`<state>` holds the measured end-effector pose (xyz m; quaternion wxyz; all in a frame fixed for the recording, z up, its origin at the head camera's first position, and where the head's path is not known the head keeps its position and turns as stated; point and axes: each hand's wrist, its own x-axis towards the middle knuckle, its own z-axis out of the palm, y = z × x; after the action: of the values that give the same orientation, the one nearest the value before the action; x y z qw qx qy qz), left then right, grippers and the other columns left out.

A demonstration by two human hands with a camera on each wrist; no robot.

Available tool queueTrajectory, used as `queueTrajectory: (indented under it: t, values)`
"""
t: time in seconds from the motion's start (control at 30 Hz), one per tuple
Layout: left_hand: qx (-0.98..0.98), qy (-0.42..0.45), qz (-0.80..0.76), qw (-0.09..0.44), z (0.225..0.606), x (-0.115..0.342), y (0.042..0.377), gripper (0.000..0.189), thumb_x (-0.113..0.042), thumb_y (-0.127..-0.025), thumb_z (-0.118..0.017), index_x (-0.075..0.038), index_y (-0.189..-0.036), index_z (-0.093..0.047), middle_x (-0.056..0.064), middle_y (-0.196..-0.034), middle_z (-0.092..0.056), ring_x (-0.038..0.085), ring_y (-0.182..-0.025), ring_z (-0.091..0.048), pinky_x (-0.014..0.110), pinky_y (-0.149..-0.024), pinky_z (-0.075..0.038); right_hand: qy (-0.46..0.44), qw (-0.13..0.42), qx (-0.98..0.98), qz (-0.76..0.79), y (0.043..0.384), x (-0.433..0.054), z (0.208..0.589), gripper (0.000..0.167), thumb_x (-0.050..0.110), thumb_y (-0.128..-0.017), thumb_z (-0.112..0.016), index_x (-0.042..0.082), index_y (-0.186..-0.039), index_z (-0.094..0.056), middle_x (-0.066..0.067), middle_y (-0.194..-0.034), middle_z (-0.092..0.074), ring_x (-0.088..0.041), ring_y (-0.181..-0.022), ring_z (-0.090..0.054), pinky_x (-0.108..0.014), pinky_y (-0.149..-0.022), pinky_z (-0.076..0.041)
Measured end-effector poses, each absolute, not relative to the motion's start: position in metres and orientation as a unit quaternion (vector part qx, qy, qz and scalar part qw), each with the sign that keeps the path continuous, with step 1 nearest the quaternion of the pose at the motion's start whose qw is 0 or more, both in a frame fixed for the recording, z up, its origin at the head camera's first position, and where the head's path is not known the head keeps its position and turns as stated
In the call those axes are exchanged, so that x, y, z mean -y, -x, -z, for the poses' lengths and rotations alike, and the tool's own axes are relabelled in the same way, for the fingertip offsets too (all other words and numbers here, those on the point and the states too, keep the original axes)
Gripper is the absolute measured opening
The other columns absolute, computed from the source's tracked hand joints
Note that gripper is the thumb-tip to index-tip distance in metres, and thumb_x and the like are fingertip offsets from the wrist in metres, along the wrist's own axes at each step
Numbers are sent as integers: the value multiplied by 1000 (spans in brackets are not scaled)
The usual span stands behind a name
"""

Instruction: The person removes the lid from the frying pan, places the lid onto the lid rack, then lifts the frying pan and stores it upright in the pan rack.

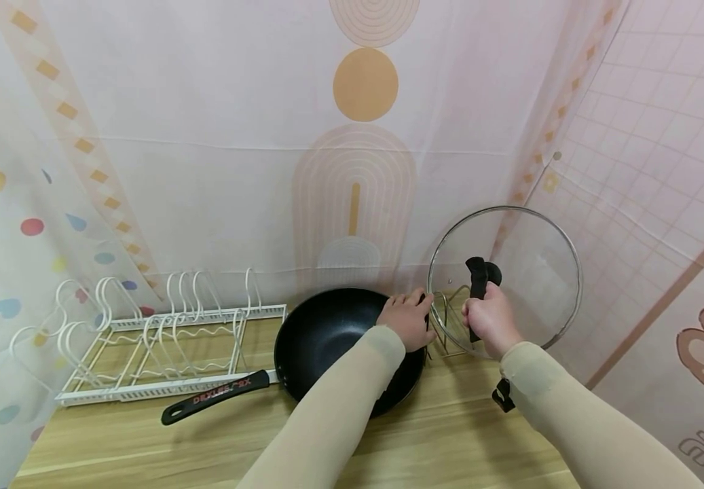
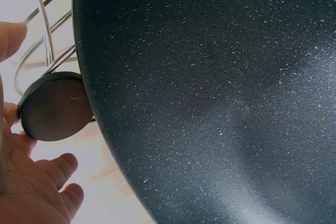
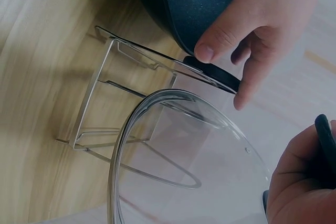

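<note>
A person's right hand (image 1: 493, 322) grips the upright handle (image 1: 478, 292) of a glass lid (image 1: 538, 272), held on edge to the right of a black pan (image 1: 327, 333) on the table (image 1: 480, 441). The lid overlaps a wire rack (image 3: 88, 103); whether its rim rests there is hard to tell. The left hand (image 1: 405, 320), farther from the lid, touches a black disc (image 2: 55, 108) with loose fingers.

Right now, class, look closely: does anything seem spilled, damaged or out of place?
Nothing looks spilled or damaged. Slightly odd: the handle of the pan overlaps the front edge of the white rack in the head view, looking crowded; I cannot tell whether they touch.
</note>
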<state>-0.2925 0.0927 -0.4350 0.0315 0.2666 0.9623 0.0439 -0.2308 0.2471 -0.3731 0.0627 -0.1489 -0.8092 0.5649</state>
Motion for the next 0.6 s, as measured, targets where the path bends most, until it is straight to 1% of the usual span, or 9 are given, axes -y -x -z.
queueTrajectory:
  t: [0.13, 0.43, 0.6]
  values:
    - [-963, -265, -48, 29, 437, -93, 293, 76, -56, -103, -58, -30, -168, -27, -5, -175, -26, 28, -156, -37, 48, -130, -28, 144, 64, 807, -569, 231, -245, 375, 44, -5, -89, -44, -3, -133, -42, -3, -71, -58, -14, -59, -56, -29, -57, -50]
    - [-962, -264, -59, 40, 438, -91, 296, 80, -55, -103, -61, -29, -169, -24, -4, -176, -23, 30, -158, -34, 50, -131, -25, 142, 71, 809, -565, 232, -241, 381, 35, -6, -88, -43, -2, -122, -44, 0, -66, -57, -15, -58, -56, -28, -53, -49]
    - [-962, -264, -62, 39, 440, -90, 296, 80, -56, -102, -60, -30, -169, -24, -5, -176, -22, 30, -157, -35, 51, -130, -26, 137, 69, 821, -550, 231, -241, 383, 31, -5, -90, -43, -2, -121, -45, -5, -67, -59, -17, -58, -58, -29, -55, -49]
